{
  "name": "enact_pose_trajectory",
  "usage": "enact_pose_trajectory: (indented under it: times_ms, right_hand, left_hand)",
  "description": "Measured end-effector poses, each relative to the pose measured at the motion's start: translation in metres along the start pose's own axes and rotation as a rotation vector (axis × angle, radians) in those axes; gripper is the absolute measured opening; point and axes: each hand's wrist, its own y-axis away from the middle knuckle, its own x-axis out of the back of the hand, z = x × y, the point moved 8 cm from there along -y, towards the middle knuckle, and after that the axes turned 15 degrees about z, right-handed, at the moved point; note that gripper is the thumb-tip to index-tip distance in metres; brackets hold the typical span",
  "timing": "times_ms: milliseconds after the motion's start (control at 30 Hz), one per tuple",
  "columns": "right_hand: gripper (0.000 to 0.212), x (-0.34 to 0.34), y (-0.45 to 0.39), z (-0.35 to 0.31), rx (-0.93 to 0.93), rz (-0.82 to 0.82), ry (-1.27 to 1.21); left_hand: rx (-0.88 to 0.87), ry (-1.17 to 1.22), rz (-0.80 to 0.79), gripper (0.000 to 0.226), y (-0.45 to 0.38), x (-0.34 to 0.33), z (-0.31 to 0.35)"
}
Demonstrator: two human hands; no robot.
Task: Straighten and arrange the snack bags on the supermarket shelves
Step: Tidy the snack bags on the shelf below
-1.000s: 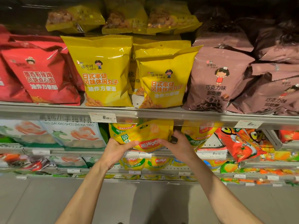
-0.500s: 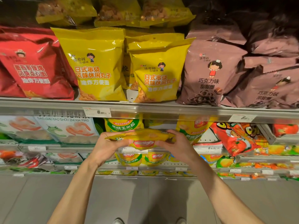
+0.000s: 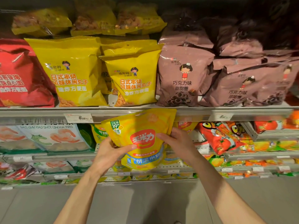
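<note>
A yellow corn snack bag [image 3: 142, 136] with a red logo is held upright and slightly tilted in front of the second shelf, its face toward me. My left hand [image 3: 110, 154] grips its lower left side, thumb across the front. My right hand [image 3: 179, 141] holds its right edge, fingers curled behind it. More yellow corn bags [image 3: 98, 133] stand on the shelf behind it, mostly hidden.
On the upper shelf [image 3: 145, 113] stand red bags [image 3: 21, 78], large yellow bags [image 3: 71, 75] and brown chocolate-ring bags [image 3: 182, 78]. White shrimp-stick bags [image 3: 53, 136] sit left of the held bag, orange tomato bags [image 3: 221, 136] right. Lower shelves hold several smaller packs above grey floor [image 3: 145, 199].
The yellow bag was lying flat between both hands half a second ago; it is now turned upright with its front facing me and raised toward the upper shelf edge.
</note>
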Motion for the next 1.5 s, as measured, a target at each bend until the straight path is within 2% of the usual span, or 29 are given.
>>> enact_pose_trajectory:
  times_ms: [167,233,300,400,500,533,667,767,1033,1233,1333,1500]
  right_hand:
    - [0.020,0.015,0.000,0.002,-0.042,-0.062,-0.088]
    - [0.028,0.028,0.001,0.005,-0.055,-0.139,-0.018]
    - [0.034,0.055,-0.002,0.013,-0.083,-0.146,0.135]
    - [0.025,0.107,-0.020,0.032,-0.113,0.019,0.304]
    - [0.015,0.143,-0.043,0.049,-0.111,0.255,0.265]
    - [0.020,0.147,-0.050,0.054,-0.110,0.285,0.260]
    - [0.068,0.140,-0.072,0.071,-0.132,0.268,0.186]
    - [0.080,0.134,-0.082,0.081,-0.150,0.269,0.175]
    - [0.054,0.123,-0.079,0.086,-0.146,0.255,0.119]
    - [0.044,0.091,-0.077,0.082,-0.145,0.186,0.174]
    - [0.029,0.073,-0.075,0.080,-0.124,0.171,0.150]
    - [0.024,0.042,-0.074,0.076,-0.142,0.139,0.099]
  left_hand:
    - [0.008,0.008,0.064,0.053,-0.005,-0.005,0.004]
    - [-0.002,0.015,0.076,0.054,-0.005,-0.011,0.005]
    - [-0.005,0.046,0.087,0.056,-0.003,-0.017,0.005]
    - [-0.004,0.084,0.106,0.056,0.000,-0.024,0.003]
    - [-0.005,0.102,0.120,0.051,0.002,-0.026,0.002]
    - [-0.003,0.111,0.127,0.051,0.002,-0.026,0.002]
    - [0.000,0.117,0.154,0.057,0.003,-0.022,0.002]
    - [0.004,0.100,0.163,0.056,0.004,-0.014,0.003]
    - [-0.002,0.046,0.202,0.061,0.002,0.019,0.005]
    - [0.021,0.069,0.220,0.056,-0.002,0.053,0.008]
    - [0.028,0.064,0.232,0.050,-0.003,0.068,0.010]
    - [0.030,0.067,0.235,0.048,-0.006,0.086,0.012]
